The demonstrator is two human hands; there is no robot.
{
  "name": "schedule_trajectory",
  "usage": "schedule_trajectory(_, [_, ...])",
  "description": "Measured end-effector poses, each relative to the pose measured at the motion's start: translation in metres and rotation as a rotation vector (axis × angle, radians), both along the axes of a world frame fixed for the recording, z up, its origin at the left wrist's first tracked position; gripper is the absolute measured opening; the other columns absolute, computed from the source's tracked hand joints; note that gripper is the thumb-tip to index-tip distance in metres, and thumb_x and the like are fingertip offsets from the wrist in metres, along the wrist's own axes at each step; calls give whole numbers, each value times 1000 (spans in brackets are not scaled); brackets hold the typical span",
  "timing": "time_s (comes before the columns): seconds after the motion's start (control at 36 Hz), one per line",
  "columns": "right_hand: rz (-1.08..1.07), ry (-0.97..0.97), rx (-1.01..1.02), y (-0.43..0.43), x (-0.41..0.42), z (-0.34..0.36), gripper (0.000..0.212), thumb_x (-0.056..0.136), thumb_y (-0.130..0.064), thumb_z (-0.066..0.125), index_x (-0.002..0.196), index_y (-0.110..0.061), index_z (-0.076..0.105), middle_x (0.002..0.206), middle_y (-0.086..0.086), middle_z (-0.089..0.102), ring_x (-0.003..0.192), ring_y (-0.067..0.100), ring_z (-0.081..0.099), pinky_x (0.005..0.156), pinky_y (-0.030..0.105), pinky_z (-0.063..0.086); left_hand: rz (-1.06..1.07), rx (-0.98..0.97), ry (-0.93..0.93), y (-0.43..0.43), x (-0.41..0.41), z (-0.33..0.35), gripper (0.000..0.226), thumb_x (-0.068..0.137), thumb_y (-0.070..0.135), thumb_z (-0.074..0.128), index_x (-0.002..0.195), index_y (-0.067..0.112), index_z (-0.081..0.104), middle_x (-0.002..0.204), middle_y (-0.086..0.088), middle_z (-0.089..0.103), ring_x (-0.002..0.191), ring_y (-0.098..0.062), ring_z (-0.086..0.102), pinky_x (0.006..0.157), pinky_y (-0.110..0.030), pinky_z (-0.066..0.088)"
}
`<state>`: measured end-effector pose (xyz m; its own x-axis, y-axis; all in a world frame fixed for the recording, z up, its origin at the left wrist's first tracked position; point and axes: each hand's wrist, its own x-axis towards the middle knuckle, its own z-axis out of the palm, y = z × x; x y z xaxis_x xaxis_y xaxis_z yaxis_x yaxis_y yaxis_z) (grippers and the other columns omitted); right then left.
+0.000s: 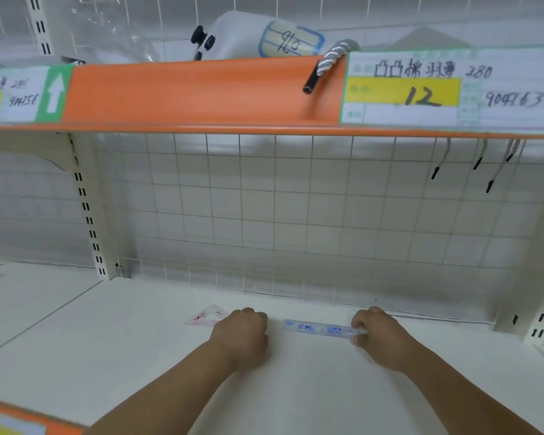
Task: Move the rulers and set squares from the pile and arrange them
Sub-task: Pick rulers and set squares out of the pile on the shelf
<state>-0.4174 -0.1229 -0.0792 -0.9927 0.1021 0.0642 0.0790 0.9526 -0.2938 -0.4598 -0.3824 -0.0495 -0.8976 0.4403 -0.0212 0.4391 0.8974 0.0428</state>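
A wire grid (264,215) closed the back of the white shelf (132,346). Overhead hung an orange-edged shelf (186,89) with a handwritten price label (446,89) and a dangling cord (330,61). A clear ruler (314,327) with blue print lay near the back edge, its right end pinched by the right hand (377,332). Left of it lay a clear set square (206,317) with pink print, partly under the curled left hand (242,332). Whether that hand gripped it was unclear. White shelf surface ran on toward the front and left.

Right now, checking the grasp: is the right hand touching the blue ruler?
Touching. Head view: the right hand pinches one end of the blue ruler.
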Motion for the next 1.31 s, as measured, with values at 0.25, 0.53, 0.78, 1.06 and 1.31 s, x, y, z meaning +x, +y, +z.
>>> schedule_trajectory(0.25, [10, -17, 14, 0, -5, -3, 15, 89, -28, 60, 103, -25, 57, 101, -2, 43, 93, 12, 44, 78, 18, 32, 7, 2, 0, 1, 1, 0, 30, 98, 28, 40, 120, 11, 53, 123, -9, 52, 115, -25, 50, 91, -36, 46])
schedule_trajectory(0.53, [-20, -52, -2, 0, -7, -1, 19, 88, -31, 62, 105, -24, 60, 106, -2, 43, 102, 13, 47, 80, 17, 32, 2, -5, 7, -2, 0, 2, 32, 98, 28, 40, 122, 10, 52, 125, -10, 51, 117, -26, 49, 93, -37, 46])
schedule_trajectory(0.78, [-35, -48, -4, -4, -2, 3, 20, 89, -32, 60, 78, -36, 43, 104, -2, 44, 97, 12, 44, 81, 18, 32, 5, 6, 1, -3, 0, 4, 32, 98, 27, 39, 123, 11, 51, 126, -9, 51, 118, -25, 49, 94, -36, 46])
schedule_trajectory(1.06, [-55, -31, 13, -10, -1, 4, 30, 91, -33, 58, 119, -22, 57, 108, -2, 41, 113, 17, 47, 93, 21, 35, 25, 25, 18, -14, 3, 3, 32, 97, 27, 40, 123, 11, 52, 126, -9, 51, 117, -24, 50, 91, -35, 46])
schedule_trajectory(1.31, [17, 97, -16, -62, -11, 21, 26, 94, -28, 55, 118, -20, 58, 115, -1, 46, 119, 17, 41, 95, 23, 37, 78, 76, 28, -39, 9, 6, 30, 97, 26, 40, 121, 12, 53, 125, -7, 50, 117, -24, 49, 93, -33, 44])
